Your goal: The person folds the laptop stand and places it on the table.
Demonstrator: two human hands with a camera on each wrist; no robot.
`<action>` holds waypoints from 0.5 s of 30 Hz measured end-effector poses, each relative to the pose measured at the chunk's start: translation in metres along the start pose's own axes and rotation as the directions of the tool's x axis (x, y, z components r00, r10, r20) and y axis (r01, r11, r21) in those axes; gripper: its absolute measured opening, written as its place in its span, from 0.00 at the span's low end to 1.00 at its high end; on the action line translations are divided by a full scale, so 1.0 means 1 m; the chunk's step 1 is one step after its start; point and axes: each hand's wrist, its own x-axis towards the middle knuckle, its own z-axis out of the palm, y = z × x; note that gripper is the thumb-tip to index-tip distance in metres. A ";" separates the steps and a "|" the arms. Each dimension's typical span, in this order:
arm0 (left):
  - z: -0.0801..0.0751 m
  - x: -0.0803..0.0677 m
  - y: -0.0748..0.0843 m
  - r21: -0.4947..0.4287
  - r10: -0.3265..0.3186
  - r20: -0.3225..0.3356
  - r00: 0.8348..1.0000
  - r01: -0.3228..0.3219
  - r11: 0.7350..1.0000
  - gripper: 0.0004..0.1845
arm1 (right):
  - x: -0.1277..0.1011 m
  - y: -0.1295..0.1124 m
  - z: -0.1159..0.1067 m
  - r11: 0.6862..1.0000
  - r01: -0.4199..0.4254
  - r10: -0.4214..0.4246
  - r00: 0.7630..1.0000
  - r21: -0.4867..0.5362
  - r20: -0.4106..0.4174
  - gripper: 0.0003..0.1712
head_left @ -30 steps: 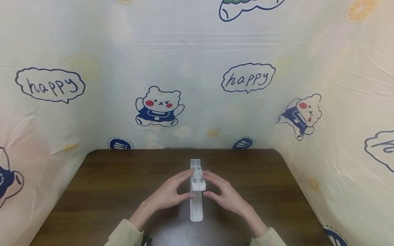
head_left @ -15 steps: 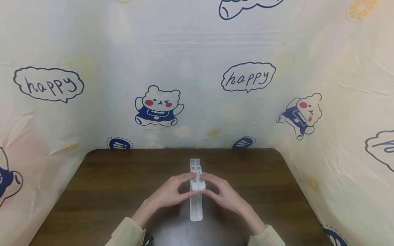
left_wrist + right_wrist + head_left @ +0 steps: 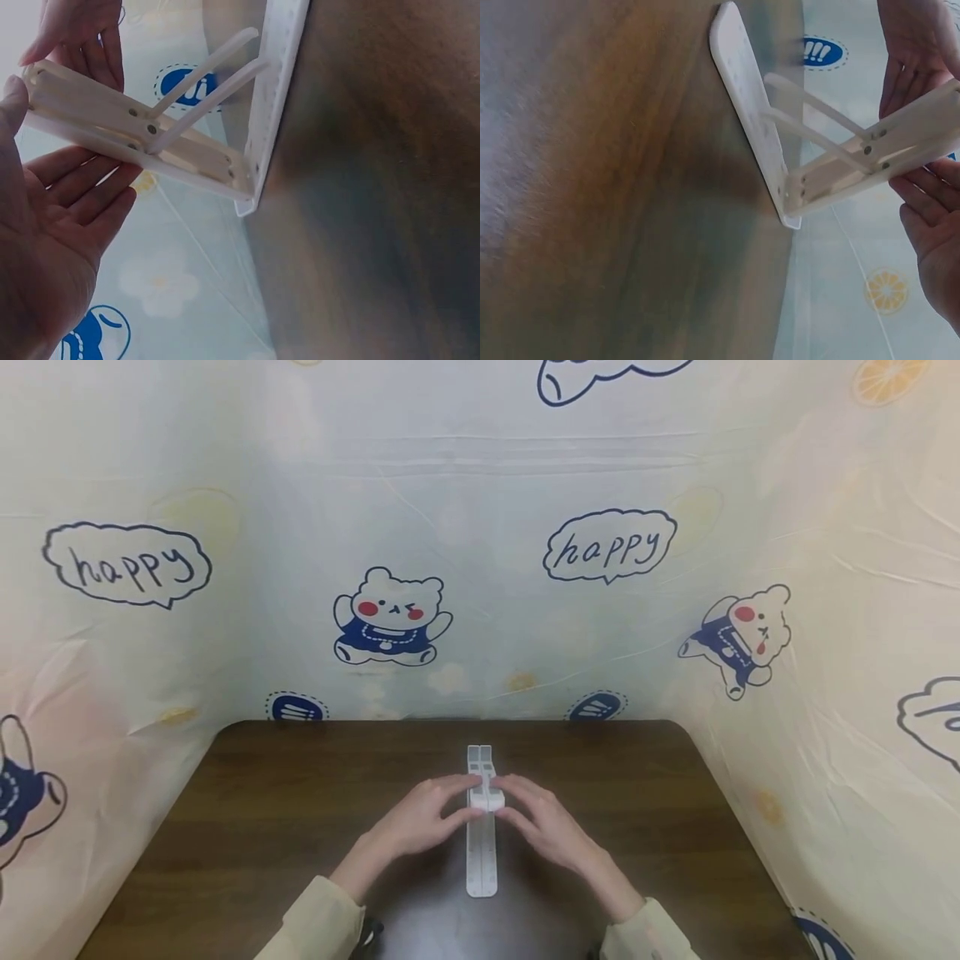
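A white folding laptop stand (image 3: 482, 860) stands on the dark wooden table, folded narrow, with its long base bar flat and its upper arm (image 3: 75, 101) raised at a slant. Two thin struts (image 3: 817, 127) angle between arm and base. From the left side my left hand (image 3: 416, 822) holds the raised arm, its fingers along the side and thumb at the top end. Opposite it, my right hand (image 3: 551, 827) holds the same arm in a mirrored way. In both wrist views the fingers lie against the arm's outer sides.
The brown table (image 3: 300, 827) has rounded far corners. A pale printed cloth (image 3: 480, 485) with bears and "happy" bubbles hangs behind it and along both sides.
Both hands have closed in on the upper arm and moved slightly away from me. The arm's near end has tilted up and back; the base has stayed in place.
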 end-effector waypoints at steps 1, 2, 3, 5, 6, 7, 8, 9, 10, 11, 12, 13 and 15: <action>-0.001 0.001 0.000 -0.007 -0.009 -0.004 1.000 0.009 1.000 0.32 | 0.002 0.000 -0.001 1.000 0.000 0.000 1.000 -0.006 -0.007 0.26; -0.002 0.003 0.000 -0.012 -0.017 -0.007 1.000 0.017 1.000 0.32 | 0.004 0.000 -0.001 1.000 -0.002 0.002 1.000 -0.015 -0.015 0.26; -0.003 0.004 0.000 -0.018 -0.025 -0.009 1.000 0.025 1.000 0.32 | 0.006 0.000 -0.002 1.000 -0.003 0.003 1.000 -0.018 -0.022 0.26; -0.004 0.008 0.001 -0.037 -0.034 -0.020 0.999 0.033 0.999 0.32 | 0.009 0.000 -0.004 1.000 -0.004 0.003 0.999 -0.024 -0.034 0.25; -0.005 0.009 0.001 -0.044 -0.039 -0.025 0.999 0.038 0.998 0.32 | 0.011 -0.001 -0.004 1.000 -0.004 0.003 0.999 -0.024 -0.039 0.24; -0.006 0.010 0.001 -0.048 -0.048 -0.028 0.998 0.047 0.998 0.32 | 0.012 -0.001 -0.005 1.000 -0.008 0.007 0.999 -0.027 -0.041 0.24; -0.007 0.011 0.001 -0.050 -0.051 -0.029 0.998 0.050 0.998 0.31 | 0.013 -0.002 -0.005 1.000 -0.010 0.009 0.999 -0.027 -0.043 0.24; -0.007 0.011 0.001 -0.051 -0.055 -0.029 0.998 0.053 0.997 0.31 | 0.013 -0.002 -0.006 1.000 -0.014 0.013 0.999 -0.028 -0.045 0.24; -0.007 0.011 0.001 -0.053 -0.057 -0.030 0.998 0.055 0.997 0.31 | 0.014 -0.003 -0.006 0.999 -0.019 0.018 0.999 -0.026 -0.044 0.24; -0.008 0.011 0.002 -0.052 -0.062 -0.028 0.998 0.060 0.997 0.31 | 0.013 -0.003 -0.006 0.999 -0.026 0.024 0.999 -0.025 -0.043 0.24; -0.008 0.011 0.003 -0.054 -0.064 -0.028 0.998 0.062 0.997 0.31 | 0.013 -0.004 -0.006 0.999 -0.029 0.028 0.999 -0.026 -0.044 0.24; -0.008 0.011 0.003 -0.052 -0.066 -0.027 0.997 0.065 0.997 0.32 | 0.013 -0.004 -0.006 0.999 -0.032 0.031 0.998 -0.030 -0.046 0.23; -0.008 0.011 0.004 -0.055 -0.070 -0.026 0.997 0.068 0.996 0.32 | 0.014 -0.004 -0.006 0.999 -0.025 0.023 0.999 -0.035 -0.048 0.23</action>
